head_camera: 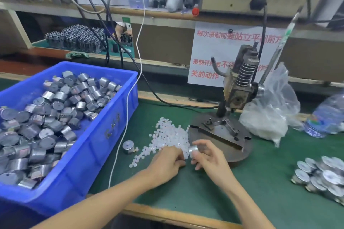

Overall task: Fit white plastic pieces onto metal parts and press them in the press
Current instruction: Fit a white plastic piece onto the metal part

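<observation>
A heap of small white plastic pieces (pixel 168 135) lies on the green mat in front of the hand press (pixel 236 96). My left hand (pixel 167 161) rests at the heap's near edge with its fingers curled down into the pieces; what they pinch is hidden. My right hand (pixel 206 154) grips a small silver metal cylinder (pixel 193 149) between thumb and fingers, just right of the left hand and in front of the press's round base plate (pixel 223 135). One loose metal part (pixel 128 146) lies left of the heap.
A blue bin (pixel 104 126) full of metal cylinders fills the left. A pile of metal parts (pixel 322 174) lies at the right. Plastic bags (pixel 270 117) sit behind the press. A white cord (pixel 128 109) runs down between bin and heap.
</observation>
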